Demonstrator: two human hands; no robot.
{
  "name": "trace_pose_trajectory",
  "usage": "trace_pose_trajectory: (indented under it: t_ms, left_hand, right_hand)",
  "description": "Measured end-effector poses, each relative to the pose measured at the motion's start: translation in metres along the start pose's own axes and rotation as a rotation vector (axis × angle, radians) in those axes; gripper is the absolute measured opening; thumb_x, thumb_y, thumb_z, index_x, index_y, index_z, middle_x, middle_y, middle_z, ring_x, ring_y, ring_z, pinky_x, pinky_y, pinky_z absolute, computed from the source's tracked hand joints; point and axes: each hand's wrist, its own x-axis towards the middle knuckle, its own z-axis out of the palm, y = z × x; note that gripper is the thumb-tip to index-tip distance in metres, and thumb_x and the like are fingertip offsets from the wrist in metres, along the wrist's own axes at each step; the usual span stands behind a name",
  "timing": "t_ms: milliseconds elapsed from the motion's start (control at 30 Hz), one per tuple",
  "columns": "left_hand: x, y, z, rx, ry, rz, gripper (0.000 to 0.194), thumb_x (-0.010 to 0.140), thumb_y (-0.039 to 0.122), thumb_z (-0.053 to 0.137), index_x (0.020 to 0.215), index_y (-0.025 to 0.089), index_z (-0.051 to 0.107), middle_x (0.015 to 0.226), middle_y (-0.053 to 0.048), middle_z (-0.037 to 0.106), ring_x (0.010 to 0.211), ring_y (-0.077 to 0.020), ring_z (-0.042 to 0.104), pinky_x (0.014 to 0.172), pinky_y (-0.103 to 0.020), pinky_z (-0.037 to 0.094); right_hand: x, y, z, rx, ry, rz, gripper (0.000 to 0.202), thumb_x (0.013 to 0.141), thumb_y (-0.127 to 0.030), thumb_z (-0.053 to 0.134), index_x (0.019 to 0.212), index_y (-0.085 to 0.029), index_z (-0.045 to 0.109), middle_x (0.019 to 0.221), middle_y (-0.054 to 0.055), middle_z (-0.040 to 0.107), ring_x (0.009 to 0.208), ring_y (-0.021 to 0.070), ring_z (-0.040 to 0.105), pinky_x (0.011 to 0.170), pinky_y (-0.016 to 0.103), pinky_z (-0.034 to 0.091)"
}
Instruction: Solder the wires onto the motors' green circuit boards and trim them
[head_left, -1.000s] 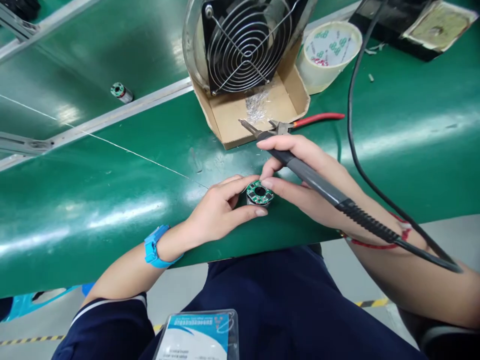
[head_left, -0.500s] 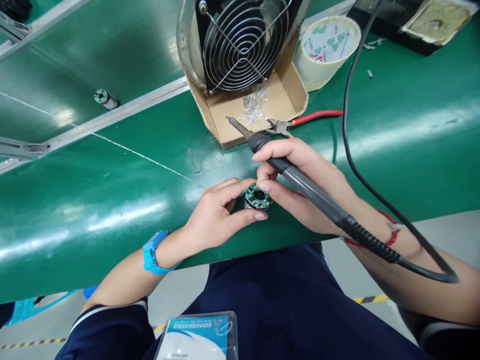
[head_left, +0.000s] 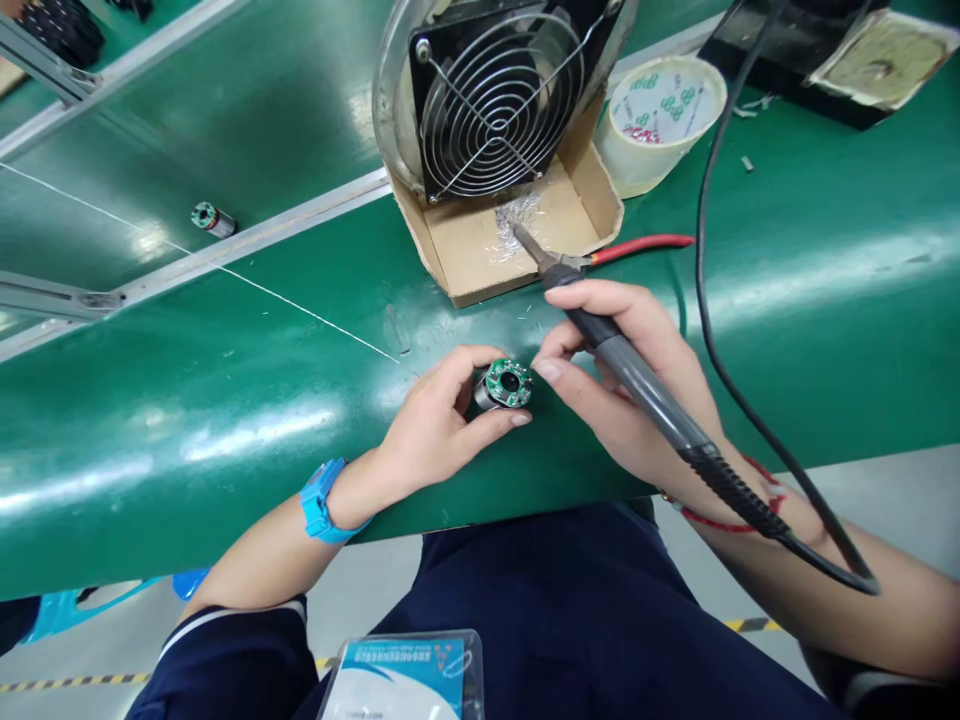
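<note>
Since tilted leftward: motor [head_left: 501, 386], iron-holding right hand [head_left: 622, 370] apart.

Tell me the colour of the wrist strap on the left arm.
The wrist strap is bright blue, seen clearly in the head view.

Small metal cylinder [head_left: 501, 386] with round green circuit board, tipped sideways on green bench [head_left: 225, 400].

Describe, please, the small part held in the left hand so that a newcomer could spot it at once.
Start at the wire-grilled fan in its cardboard tray and come toward the near edge of the green belt. There the left hand pinches a short metal cylinder capped by a round green circuit board with a dark centre hole, unlike the long grey soldering iron beside it.
</note>
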Motion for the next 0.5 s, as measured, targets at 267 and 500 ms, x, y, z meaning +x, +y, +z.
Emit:
trace_pose_trajectory:
  t_ms: [267, 500]
  left_hand:
    - [0.001, -0.015, 0.005, 0.711, 0.317, 0.328, 0.020, 0.093, 0.025, 0.060, 0.112, 0.025, 0.052, 0.099, -0.003, 0.058, 0.075, -0.0121, 0.056, 0.054, -0.024, 0.035]
    - [0.004, -0.019, 0.007, 0.508, 0.231, 0.162, 0.032, 0.087, 0.018, 0.063, 0.116, 0.024, 0.049, 0.105, -0.005, 0.055, 0.076, -0.0123, 0.053, 0.056, -0.024, 0.036]
  right_hand:
    - [-0.016, 0.000, 0.024, 0.061, -0.026, 0.126, 0.040, 0.085, -0.021, 0.067, 0.124, -0.026, 0.056, 0.100, 0.000, 0.071, 0.083, 0.0091, 0.069, 0.075, 0.022, 0.059]
    - [-0.006, 0.013, 0.027, -0.132, 0.024, -0.013, 0.039, 0.088, -0.023, 0.064, 0.125, -0.027, 0.053, 0.099, 0.000, 0.068, 0.083, 0.0122, 0.064, 0.071, 0.026, 0.053]
